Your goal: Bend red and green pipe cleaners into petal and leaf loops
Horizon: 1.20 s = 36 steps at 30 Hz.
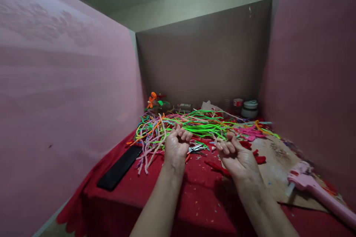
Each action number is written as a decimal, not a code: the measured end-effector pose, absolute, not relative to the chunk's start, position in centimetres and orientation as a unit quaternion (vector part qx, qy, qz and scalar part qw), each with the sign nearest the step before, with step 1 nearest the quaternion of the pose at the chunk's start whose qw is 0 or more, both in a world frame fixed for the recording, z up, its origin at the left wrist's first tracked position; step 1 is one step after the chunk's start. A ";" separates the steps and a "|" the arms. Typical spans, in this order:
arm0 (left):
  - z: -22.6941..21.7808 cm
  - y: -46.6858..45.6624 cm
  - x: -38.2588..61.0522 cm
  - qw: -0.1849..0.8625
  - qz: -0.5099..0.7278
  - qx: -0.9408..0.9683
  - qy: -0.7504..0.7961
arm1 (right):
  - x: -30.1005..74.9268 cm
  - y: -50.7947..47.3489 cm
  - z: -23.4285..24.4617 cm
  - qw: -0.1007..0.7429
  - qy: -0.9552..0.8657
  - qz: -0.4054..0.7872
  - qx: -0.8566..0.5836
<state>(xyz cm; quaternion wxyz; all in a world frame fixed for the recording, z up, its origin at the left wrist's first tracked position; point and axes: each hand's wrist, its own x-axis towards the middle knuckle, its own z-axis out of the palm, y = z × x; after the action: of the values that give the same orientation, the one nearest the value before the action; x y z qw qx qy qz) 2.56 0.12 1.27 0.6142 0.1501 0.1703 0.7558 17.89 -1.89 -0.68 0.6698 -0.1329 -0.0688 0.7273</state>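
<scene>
My left hand [178, 144] is raised over the table's middle with its fingers curled closed. Whatever it may pinch is too small to make out. To its right, my right hand [240, 159] is closed too, thumb against the fingers, and its contents are hidden. The two hands are apart. Between them on the red cloth lie small scissors [196, 149] with the blades spread. Red fuzzy pipe cleaner pieces [260, 160] lie beside and under my right hand. Behind both hands spreads a heap of green pipe cleaners [204, 127] mixed with pink, purple, yellow and orange ones.
A black phone-like slab [119, 168] lies at left. On the right, a pink glue gun [308, 181] rests on a brown board [274, 177]. An orange pipe cleaner flower [151, 100], a lidded container [250, 109] and a red-and-white cup [237, 102] stand at the back. Pink partitions flank the table.
</scene>
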 end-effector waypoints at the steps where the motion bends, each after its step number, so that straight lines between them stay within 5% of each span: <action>1: 1.1 0.0 2.5 0.608 0.762 0.144 0.172 | 17.8 -2.0 -0.9 0.668 -0.060 0.728 -0.143; 26: -1.9 -2.2 4.8 0.629 0.673 0.255 0.294 | 17.9 -0.6 -1.7 0.692 -0.051 0.697 -0.183; 31: -1.6 -2.0 4.6 0.602 0.706 0.228 0.296 | 18.0 -0.4 -1.3 0.733 -0.123 0.644 -0.181; 36: -0.7 -1.7 4.4 0.596 0.708 0.233 0.299 | 17.2 -0.9 -1.5 0.681 -0.220 0.678 -0.168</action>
<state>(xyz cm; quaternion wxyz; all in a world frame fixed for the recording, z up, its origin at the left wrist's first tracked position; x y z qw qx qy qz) 4.36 -1.65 -0.66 0.5957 0.2335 0.2987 0.7081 17.22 -0.85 -1.54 0.6810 -0.1682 -0.2199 0.6780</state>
